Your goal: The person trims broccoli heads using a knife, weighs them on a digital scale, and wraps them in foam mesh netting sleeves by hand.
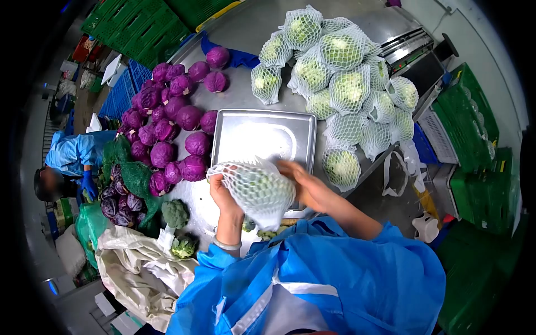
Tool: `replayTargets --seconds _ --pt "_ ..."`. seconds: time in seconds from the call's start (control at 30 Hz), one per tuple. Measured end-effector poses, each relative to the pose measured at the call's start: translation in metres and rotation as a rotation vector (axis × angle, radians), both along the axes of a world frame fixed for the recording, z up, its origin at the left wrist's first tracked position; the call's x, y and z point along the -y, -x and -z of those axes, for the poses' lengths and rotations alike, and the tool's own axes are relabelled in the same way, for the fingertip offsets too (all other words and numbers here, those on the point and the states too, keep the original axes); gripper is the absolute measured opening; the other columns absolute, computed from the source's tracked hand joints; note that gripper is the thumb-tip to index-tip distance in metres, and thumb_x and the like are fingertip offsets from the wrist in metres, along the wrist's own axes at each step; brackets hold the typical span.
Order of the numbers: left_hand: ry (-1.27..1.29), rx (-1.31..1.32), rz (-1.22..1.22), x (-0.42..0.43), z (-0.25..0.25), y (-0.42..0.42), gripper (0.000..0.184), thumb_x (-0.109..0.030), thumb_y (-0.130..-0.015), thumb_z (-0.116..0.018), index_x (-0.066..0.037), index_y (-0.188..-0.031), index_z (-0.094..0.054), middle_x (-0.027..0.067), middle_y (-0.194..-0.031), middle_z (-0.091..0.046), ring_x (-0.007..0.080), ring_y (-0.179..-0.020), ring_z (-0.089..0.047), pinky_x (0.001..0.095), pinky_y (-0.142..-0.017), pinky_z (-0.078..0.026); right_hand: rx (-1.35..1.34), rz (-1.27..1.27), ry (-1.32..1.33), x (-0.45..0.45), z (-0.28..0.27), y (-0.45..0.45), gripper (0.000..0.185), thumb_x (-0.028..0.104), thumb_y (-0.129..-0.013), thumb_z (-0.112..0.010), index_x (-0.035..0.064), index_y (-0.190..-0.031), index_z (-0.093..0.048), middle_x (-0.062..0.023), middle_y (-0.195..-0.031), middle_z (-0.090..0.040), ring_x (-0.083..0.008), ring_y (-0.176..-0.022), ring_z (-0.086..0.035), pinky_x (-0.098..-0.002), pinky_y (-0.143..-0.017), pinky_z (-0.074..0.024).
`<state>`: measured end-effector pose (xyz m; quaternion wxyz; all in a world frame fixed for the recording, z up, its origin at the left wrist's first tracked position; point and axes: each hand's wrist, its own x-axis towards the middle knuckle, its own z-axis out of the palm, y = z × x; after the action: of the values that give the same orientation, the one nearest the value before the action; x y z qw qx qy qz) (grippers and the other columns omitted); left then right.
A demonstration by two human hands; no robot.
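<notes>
Between my hands, over the near edge of a metal tray (219,134), is a pale green vegetable in white foam netting (258,190). My left hand (224,196) holds its left side, with the fingers partly hidden by the net. On the other side, my right hand (304,184) touches the netting with its fingers closed around the edge; motion blurs them a little. Several netted green vegetables (349,86) are piled at the back right. Several purple cabbages (163,153) lie to the left of the tray.
Broccoli (175,214) and a cream sack (131,268) are at the near left. A co-worker in blue (78,152) is at the far left. Green crates (137,28) stand at the back left, more crates (469,123) at the right. A blue cloth (234,56) lies behind the cabbages.
</notes>
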<state>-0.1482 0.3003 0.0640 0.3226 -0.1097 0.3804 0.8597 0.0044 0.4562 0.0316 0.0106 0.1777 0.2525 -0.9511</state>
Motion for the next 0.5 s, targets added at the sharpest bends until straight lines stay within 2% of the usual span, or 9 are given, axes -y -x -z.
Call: replayTargets --seconds 0.03,0.07,0.13,0.23,0.27,0.3,0.4,0.43,0.5 --pt "0.015 -0.196 0.078 -0.006 0.000 0.001 0.031 -0.023 -0.081 -0.042 0.000 -0.088 -0.062 0.0160 -0.089 -0.066 0.0286 -0.084 -0.065 0.0408 -0.083 -0.052 -0.140 -0.123 0.173 0.003 0.010 -0.004 0.078 0.052 -0.090 -0.057 0.0135 -0.147 -0.022 -0.0074 -0.149 -0.030 -0.0249 -0.135 -0.035 -0.0538 -0.105 -0.0360" --pt "0.027 -0.394 0.153 -0.014 0.000 0.003 0.030 -0.021 -0.080 -0.043 0.001 -0.086 -0.062 0.0166 -0.087 -0.065 0.0299 -0.085 -0.064 0.0418 -0.083 -0.051 -0.060 -0.018 0.196 0.006 0.001 -0.003 0.070 0.046 -0.092 -0.057 0.0140 -0.147 -0.029 -0.0080 -0.146 -0.038 -0.0260 -0.133 -0.040 -0.0504 -0.106 -0.0370" --pt "-0.300 -0.270 0.337 -0.026 -0.010 0.015 0.025 -0.011 -0.071 -0.046 0.003 -0.085 -0.061 0.0169 -0.090 -0.064 0.0314 -0.092 -0.061 0.0433 -0.089 -0.048 -0.091 0.003 0.287 -0.015 0.033 -0.002 0.059 0.039 -0.093 -0.055 0.0144 -0.143 -0.037 -0.0097 -0.143 -0.045 -0.0271 -0.130 -0.044 -0.0476 -0.107 -0.0374" --pt "-0.214 -0.375 0.136 -0.061 -0.047 0.037 0.031 -0.002 -0.075 -0.052 0.006 -0.104 -0.060 0.0175 -0.104 -0.064 0.0306 -0.100 -0.061 0.0419 -0.097 -0.045 -0.220 0.227 0.485 -0.066 0.057 0.004 0.069 0.054 -0.085 -0.056 0.0127 -0.139 -0.043 -0.0130 -0.140 -0.049 -0.0327 -0.127 -0.046 -0.0511 -0.109 -0.0352" --pt "-0.128 -0.417 0.016 -0.069 -0.057 0.046 0.034 -0.001 -0.077 -0.053 0.006 -0.110 -0.059 0.0166 -0.109 -0.063 0.0285 -0.102 -0.061 0.0397 -0.098 -0.044 0.147 0.457 0.138 -0.088 -0.007 0.023 0.064 0.053 -0.087 -0.055 0.0129 -0.137 -0.046 -0.0131 -0.136 -0.051 -0.0327 -0.125 -0.048 -0.0522 -0.106 -0.0382" --pt "0.038 -0.444 -0.004 -0.059 -0.056 0.061 0.033 -0.001 -0.081 -0.054 0.004 -0.114 -0.057 0.0151 -0.114 -0.061 0.0226 -0.100 -0.062 0.0339 -0.095 -0.046 0.156 0.544 -0.020 -0.132 -0.007 0.034 0.075 0.059 -0.085 -0.054 0.0113 -0.142 -0.040 -0.0130 -0.143 -0.044 -0.0345 -0.127 -0.045 -0.0535 -0.106 -0.0356" --pt "0.408 -0.492 -0.006 -0.006 -0.016 0.080 0.034 -0.002 -0.082 -0.055 0.000 -0.116 -0.057 0.0091 -0.112 -0.063 0.0139 -0.091 -0.061 0.0288 -0.084 -0.049 -0.321 0.454 -0.264 -0.300 -0.027 0.077 0.036 0.033 -0.096 -0.051 0.0099 -0.124 -0.051 -0.0077 -0.118 -0.060 -0.0258 -0.105 -0.057 -0.0422 -0.095 -0.0437" --pt "0.434 -0.448 0.025 0.016 -0.003 0.076 0.032 -0.002 -0.082 -0.056 -0.001 -0.114 -0.058 0.0070 -0.109 -0.064 0.0127 -0.088 -0.060 0.0276 -0.082 -0.048 -0.022 0.714 -0.477 -0.333 -0.045 0.099 0.035 0.034 -0.094 -0.055 0.0127 -0.122 -0.055 -0.0062 -0.117 -0.061 -0.0219 -0.105 -0.058 -0.0379 -0.089 -0.0462" --pt "0.546 -0.403 0.034 0.059 0.019 0.058 0.033 -0.001 -0.082 -0.058 -0.003 -0.115 -0.058 0.0055 -0.108 -0.064 0.0126 -0.085 -0.060 0.0275 -0.077 -0.049 0.335 0.780 -1.188 -0.384 -0.084 0.144 0.038 0.036 -0.081 -0.068 0.0073 -0.106 -0.063 -0.0092 -0.108 -0.064 -0.0194 -0.096 -0.061 -0.0351 -0.078 -0.0481"
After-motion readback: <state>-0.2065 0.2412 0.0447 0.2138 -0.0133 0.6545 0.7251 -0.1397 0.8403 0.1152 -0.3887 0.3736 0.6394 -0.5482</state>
